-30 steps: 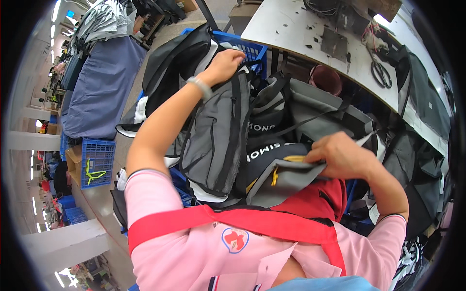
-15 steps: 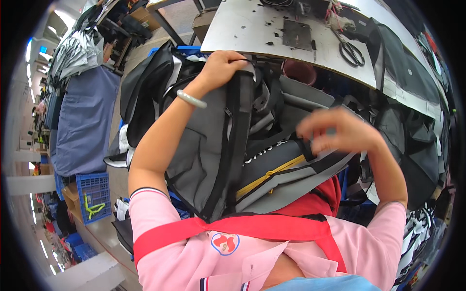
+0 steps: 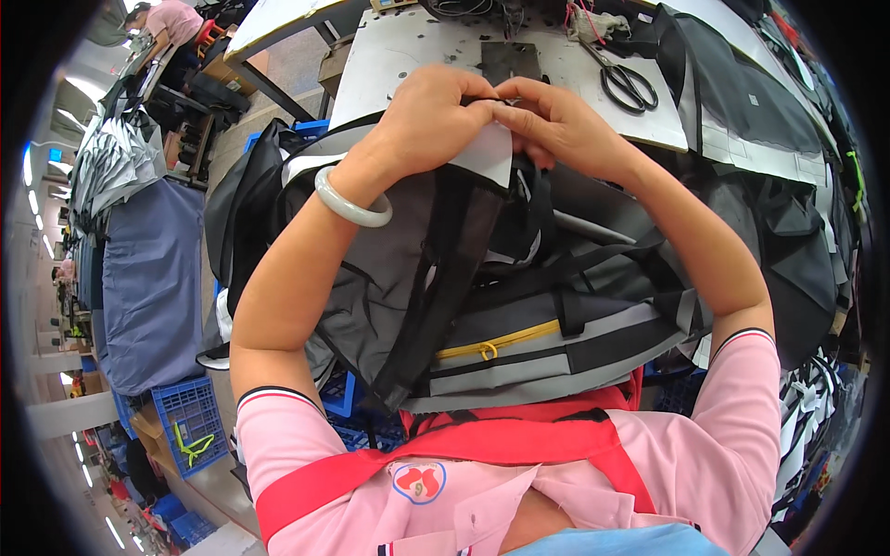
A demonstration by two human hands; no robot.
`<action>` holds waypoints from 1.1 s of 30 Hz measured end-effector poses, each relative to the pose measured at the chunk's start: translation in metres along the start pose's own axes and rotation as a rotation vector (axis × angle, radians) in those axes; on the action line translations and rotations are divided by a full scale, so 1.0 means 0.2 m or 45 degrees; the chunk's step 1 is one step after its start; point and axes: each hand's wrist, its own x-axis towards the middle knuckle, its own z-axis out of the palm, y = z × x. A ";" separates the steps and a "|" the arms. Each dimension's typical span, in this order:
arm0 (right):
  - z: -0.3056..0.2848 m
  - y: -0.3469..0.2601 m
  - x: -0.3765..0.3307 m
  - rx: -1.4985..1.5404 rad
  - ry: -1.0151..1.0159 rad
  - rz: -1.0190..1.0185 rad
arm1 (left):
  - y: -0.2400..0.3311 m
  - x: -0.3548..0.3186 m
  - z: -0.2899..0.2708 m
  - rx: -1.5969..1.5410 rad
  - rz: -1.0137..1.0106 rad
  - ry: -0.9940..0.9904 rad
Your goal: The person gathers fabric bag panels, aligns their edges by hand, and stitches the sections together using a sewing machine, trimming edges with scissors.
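Observation:
A large grey and black fabric bag [image 3: 362,287] lies across my lap, with a black mesh-like band running down it. At the near edge of the white worktable, my left hand [image 3: 422,125] is closed, pinching the bag's black upper edge. My right hand [image 3: 575,130] meets it there, its thumb and fingers pinched on the same edge. A white piece [image 3: 487,159] shows just beneath the fingertips. Closer to me on the bag is a yellow zipper [image 3: 519,335] with its pull hanging down. The exact bit held between the fingertips is hidden.
Black-handled scissors [image 3: 629,88] lie on the white worktable [image 3: 380,65], right of a dark metal plate [image 3: 510,60]. Dark fabric pieces [image 3: 742,93] are piled at right. At left stand a cloth-covered stack [image 3: 153,269] and a blue crate [image 3: 190,422]. Another person [image 3: 171,23] works far left.
My right hand has moved up and left from above the bag to join the left hand at its upper edge. The white piece now shows, and the bag's near part has shifted.

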 end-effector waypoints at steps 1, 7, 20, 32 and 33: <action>-0.02 0.02 0.00 -0.049 0.018 -0.023 | -0.01 0.02 0.00 0.002 0.002 -0.005; -0.13 0.10 0.06 0.006 0.103 -0.005 | -0.09 0.18 -0.01 -0.104 -0.145 -0.206; -0.32 0.34 0.30 0.352 0.248 0.049 | -0.33 0.50 0.13 -0.414 -0.436 -0.045; -0.35 0.41 0.40 0.636 0.267 -0.016 | -0.40 0.59 0.14 -0.509 -0.328 0.049; -0.35 0.42 0.41 0.642 0.266 -0.012 | -0.40 0.59 0.14 -0.505 -0.305 0.069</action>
